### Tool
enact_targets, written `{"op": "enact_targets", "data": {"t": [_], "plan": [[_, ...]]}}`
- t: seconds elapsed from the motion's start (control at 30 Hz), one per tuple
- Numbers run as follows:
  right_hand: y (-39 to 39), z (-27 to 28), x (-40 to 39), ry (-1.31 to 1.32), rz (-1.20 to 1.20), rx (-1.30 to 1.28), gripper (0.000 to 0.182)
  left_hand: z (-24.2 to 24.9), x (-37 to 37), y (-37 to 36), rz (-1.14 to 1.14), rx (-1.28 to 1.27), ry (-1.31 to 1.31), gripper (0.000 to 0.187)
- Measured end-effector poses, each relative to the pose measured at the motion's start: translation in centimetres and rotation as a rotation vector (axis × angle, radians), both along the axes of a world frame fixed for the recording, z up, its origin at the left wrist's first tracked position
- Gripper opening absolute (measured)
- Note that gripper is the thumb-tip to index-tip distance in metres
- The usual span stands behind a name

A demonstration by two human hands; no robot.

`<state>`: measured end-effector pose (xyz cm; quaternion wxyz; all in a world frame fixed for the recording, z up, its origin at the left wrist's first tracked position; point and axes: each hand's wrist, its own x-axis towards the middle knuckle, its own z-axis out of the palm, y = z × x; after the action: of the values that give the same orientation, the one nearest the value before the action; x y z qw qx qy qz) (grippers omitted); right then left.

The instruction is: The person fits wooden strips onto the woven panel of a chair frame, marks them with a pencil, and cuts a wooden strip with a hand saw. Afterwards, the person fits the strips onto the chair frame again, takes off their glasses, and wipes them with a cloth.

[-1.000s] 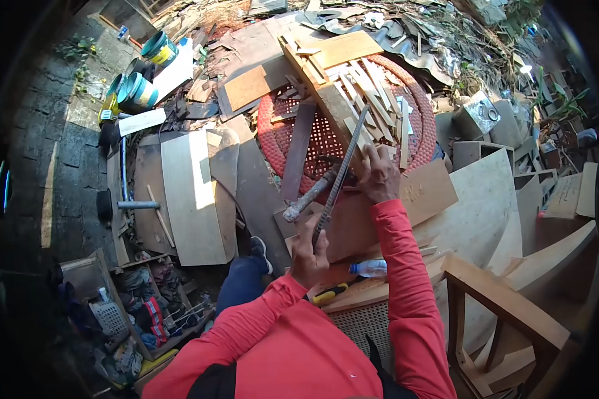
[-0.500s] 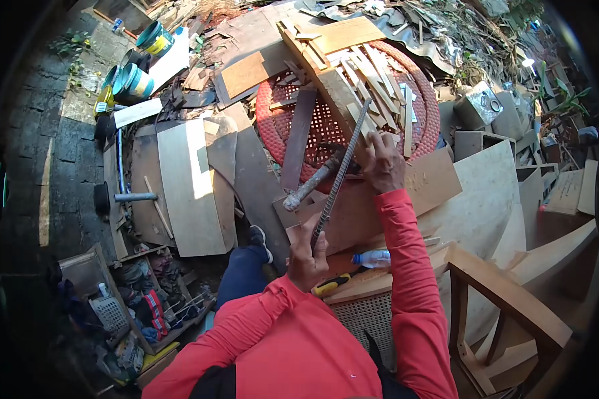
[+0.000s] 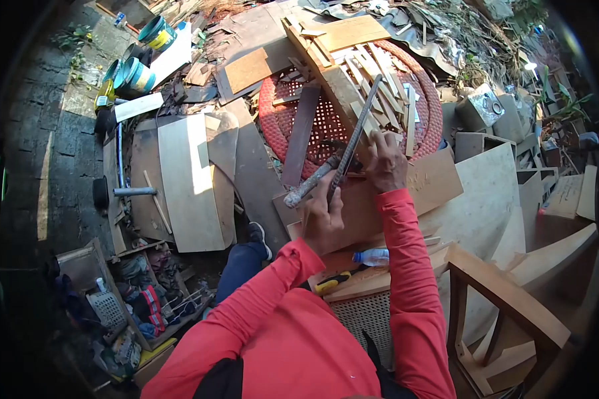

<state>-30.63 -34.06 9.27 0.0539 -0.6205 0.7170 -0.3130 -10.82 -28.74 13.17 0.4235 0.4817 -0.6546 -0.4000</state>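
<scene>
My left hand point(image 3: 323, 216) is closed around the lower end of a long, thin, dark ribbed metal rod point(image 3: 361, 123), possibly a file. The rod slants up and away, passing across a thick wooden plank point(image 3: 336, 90). At the plank's near end, my right hand point(image 3: 387, 163) is closed on its edge, with the fingertips partly hidden. A hammer point(image 3: 306, 189) with a whitish, worn handle lies just beyond my left hand, its head partly covered by the rod. Beneath the plank is a round red woven surface point(image 3: 266, 116).
Wood strips point(image 3: 379, 76) are heaped beside the plank. A water bottle point(image 3: 373, 257) and yellow-handled tool point(image 3: 331, 284) lie near my body. To the right stands a wooden chair frame point(image 3: 506, 292). At left are pale boards point(image 3: 190, 186), paint buckets point(image 3: 136, 74) and a cluttered crate point(image 3: 106, 279).
My left hand has moved forward and slightly right, pushing the rod farther along the plank. My right hand stays nearly in place.
</scene>
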Motion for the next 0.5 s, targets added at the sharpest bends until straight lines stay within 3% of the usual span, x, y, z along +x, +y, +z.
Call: {"op": "enact_targets", "data": {"t": [0.1, 0.23, 0.37, 0.43, 0.5], "plan": [[-0.4, 0.0, -0.1, 0.021, 0.013, -0.002, 0.031, -0.6, -6.3, -7.9, -0.021, 0.004, -0.043, 0.036], [-0.5, -0.6, -0.3, 0.031, 0.021, -0.054, 0.031, -0.9, -0.8, -1.1, -0.013, -0.092, -0.041, 0.037], [0.2, -0.3, 0.0, 0.002, 0.008, -0.001, 0.031, 1.8, 4.2, 5.4, -0.036, 0.054, -0.006, 0.035], [-0.1, 0.1, 0.3, 0.023, 0.003, 0.024, 0.031, 0.5, -0.4, -0.9, -0.007, 0.06, -0.045, 0.034], [-0.6, -0.3, -0.1, 0.042, -0.014, 0.025, 0.032, -2.2, -5.3, -7.4, -0.029, -0.111, -0.041, 0.032]]}}
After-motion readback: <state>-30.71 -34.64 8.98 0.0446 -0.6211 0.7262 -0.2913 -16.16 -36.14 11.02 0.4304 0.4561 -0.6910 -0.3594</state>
